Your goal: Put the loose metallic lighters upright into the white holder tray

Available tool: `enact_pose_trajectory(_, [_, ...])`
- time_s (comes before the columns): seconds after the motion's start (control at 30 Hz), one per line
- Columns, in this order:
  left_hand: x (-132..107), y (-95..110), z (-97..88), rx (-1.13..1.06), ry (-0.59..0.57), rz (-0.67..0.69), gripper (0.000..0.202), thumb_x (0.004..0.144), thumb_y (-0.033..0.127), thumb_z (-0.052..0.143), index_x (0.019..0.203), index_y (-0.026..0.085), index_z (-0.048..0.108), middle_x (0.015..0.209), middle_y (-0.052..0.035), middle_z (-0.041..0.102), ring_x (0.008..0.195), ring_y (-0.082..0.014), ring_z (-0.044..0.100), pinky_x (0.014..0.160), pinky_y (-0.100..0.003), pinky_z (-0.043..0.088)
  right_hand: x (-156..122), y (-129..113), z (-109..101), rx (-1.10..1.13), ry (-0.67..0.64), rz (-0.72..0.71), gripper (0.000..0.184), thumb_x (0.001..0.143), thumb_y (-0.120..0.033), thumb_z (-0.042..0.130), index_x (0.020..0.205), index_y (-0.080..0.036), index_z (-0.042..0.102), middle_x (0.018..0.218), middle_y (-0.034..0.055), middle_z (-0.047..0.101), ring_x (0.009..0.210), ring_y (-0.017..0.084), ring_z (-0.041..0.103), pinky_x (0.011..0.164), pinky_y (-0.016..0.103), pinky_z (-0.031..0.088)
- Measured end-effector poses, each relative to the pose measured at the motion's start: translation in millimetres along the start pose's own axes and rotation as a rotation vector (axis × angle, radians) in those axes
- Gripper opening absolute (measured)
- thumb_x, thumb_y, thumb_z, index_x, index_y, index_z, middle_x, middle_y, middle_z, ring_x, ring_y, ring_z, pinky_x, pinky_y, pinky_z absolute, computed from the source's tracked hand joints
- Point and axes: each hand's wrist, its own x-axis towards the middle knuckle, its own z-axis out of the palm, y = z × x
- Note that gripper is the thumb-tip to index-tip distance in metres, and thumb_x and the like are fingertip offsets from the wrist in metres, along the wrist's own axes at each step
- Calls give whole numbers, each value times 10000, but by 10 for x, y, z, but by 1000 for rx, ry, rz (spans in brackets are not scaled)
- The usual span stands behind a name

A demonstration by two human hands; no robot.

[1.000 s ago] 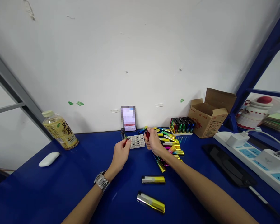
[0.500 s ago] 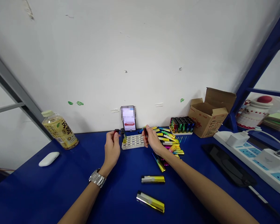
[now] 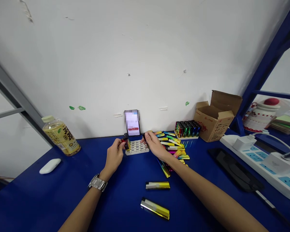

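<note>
A white tray with round holes (image 3: 137, 147) lies on the blue table near the wall, with a couple of lighters standing at its left end. My left hand (image 3: 114, 155) is closed on a small red and black lighter (image 3: 124, 140) at the tray's left edge. At the tray's right edge my right hand (image 3: 152, 145) is pinched on a dark lighter (image 3: 144, 137). To the right of that hand lies a pile of shiny coloured lighters (image 3: 174, 146).
Two gold lighters (image 3: 157, 185) (image 3: 155, 208) lie near me. A full tray of lighters (image 3: 187, 129) and an open cardboard box (image 3: 216, 116) stand at the back right. A phone (image 3: 132, 122) leans on the wall. Tea bottle (image 3: 60, 135) and white mouse (image 3: 50, 165) left; power strip (image 3: 263, 161) right.
My left hand swung out to the left with its lighter, then came back to the tray's left edge. The tray was set flat. My right hand shifted left toward the tray.
</note>
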Motion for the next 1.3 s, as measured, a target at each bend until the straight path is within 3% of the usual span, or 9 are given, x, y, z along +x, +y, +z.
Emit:
enact_pose_trajectory(0.1, [7,-63,0,74,-9,71,208,884,351,372,782,220,497,694,-14,630,626,-175,586,610,-268,424,0,-47,0,-235,15,-155,387,907,-531,387,778,-190,516,753,17,549,757,159,513,694,267,401])
enact_pose_trajectory(0.3, [21,-142,27,186,-74,146,240,899,340,327,879,217,532,746,-44,626,710,-212,590,645,-303,432,-46,-118,103,-181,-135,-45,323,941,-413,376,767,-189,530,601,-7,552,564,143,552,580,244,421])
enact_pose_trajectory(0.47, [10,-139,1,150,-117,76,320,930,425,261,763,233,455,688,-6,568,640,-186,553,617,-292,412,-51,-138,270,-331,-161,-145,228,960,-255,352,968,-181,567,778,35,635,709,154,621,681,256,459])
enact_pose_trajectory(0.67, [-19,-103,-17,45,-131,-2,365,942,463,213,748,243,429,634,9,559,618,-189,564,639,-296,414,-37,-256,420,-817,-256,-208,272,901,-83,389,1110,-167,541,979,103,635,895,203,612,742,283,436])
enact_pose_trajectory(0.87, [-18,-54,-46,96,-35,-38,299,926,414,274,749,241,442,590,6,548,558,-190,553,584,-283,382,38,-458,535,-1072,-254,-33,229,959,-226,351,1077,-173,541,886,141,665,811,261,651,654,313,427])
enact_pose_trajectory(0.97, [-31,33,-87,59,109,-49,284,899,409,322,693,240,422,528,28,493,489,-162,491,550,-268,358,64,-521,538,-1079,-259,-4,245,966,-287,349,1059,-172,544,866,155,666,790,279,650,646,327,415])
enact_pose_trajectory(1.03, [-56,131,-106,7,121,22,299,864,411,369,624,237,407,487,42,436,455,-134,427,526,-254,333,71,-525,516,-1025,-261,9,243,961,-291,352,1039,-179,554,858,142,665,771,268,639,626,314,396])
enact_pose_trajectory(1.13, [-119,345,-131,-51,-44,171,337,773,387,450,492,227,354,423,53,341,410,-99,316,483,-247,276,84,-478,472,-890,-292,-14,195,929,-279,411,991,-202,579,789,82,655,711,218,603,579,269,346])
enact_pose_trajectory(1.3, [-244,765,-256,-78,-624,257,276,673,222,521,457,212,349,404,53,368,401,-90,319,460,-243,240,124,-366,442,-899,-341,23,217,892,-225,405,852,-218,618,702,45,626,588,178,529,533,263,285])
